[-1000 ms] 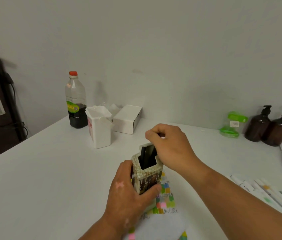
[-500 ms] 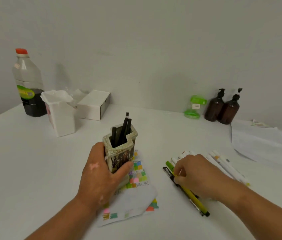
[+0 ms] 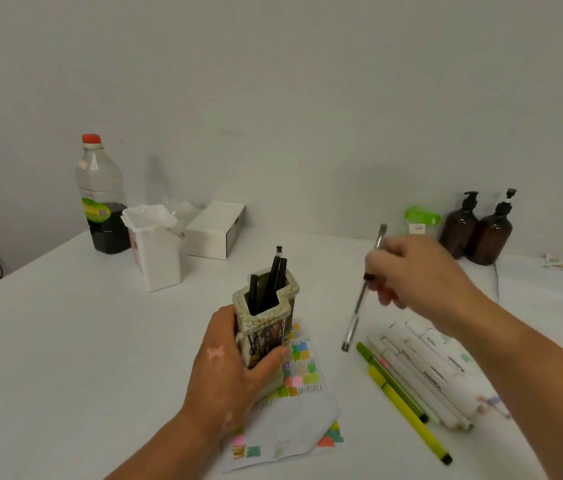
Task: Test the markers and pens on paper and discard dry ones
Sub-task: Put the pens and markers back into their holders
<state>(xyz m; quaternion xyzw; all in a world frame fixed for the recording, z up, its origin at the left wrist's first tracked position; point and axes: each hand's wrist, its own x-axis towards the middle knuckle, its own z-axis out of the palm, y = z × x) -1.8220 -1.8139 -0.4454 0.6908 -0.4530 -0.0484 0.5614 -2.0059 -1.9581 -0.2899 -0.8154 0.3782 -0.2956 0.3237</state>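
Right now your left hand point(image 3: 235, 368) is wrapping its fingers and thumb round the lower half of the pen holder point(image 3: 266, 327). The holder is standing upright on the far end of the paper point(image 3: 294, 420), which is lying on the white table point(image 3: 65, 341) and showing rows of coloured test patches. Several black pens point(image 3: 275, 278) are sticking up out of the holder's top.

Your right hand point(image 3: 422, 271) is pinching a clear pen point(image 3: 359, 303) near its upper part. The pen is tilting, with its lower end pointing down between the holder and the pile to the right. I cannot tell whether that end is touching the table.

Under your right forearm the white markers point(image 3: 425, 362) are lying side by side, partly hidden by the arm. The green and yellow pens point(image 3: 408, 407) are lying just beside them, on the side nearer the paper.

Farther back on the left, a bottle point(image 3: 103, 199) of dark liquid with a red cap is standing by the wall, with a white container point(image 3: 155, 247) and a white box point(image 3: 214, 230) near it. Your right hand is partly covering a green item point(image 3: 420, 218) at the wall, and two brown pump bottles point(image 3: 477, 230) are standing beside that. Loose sheets point(image 3: 550, 289) are lying at the table's right edge.
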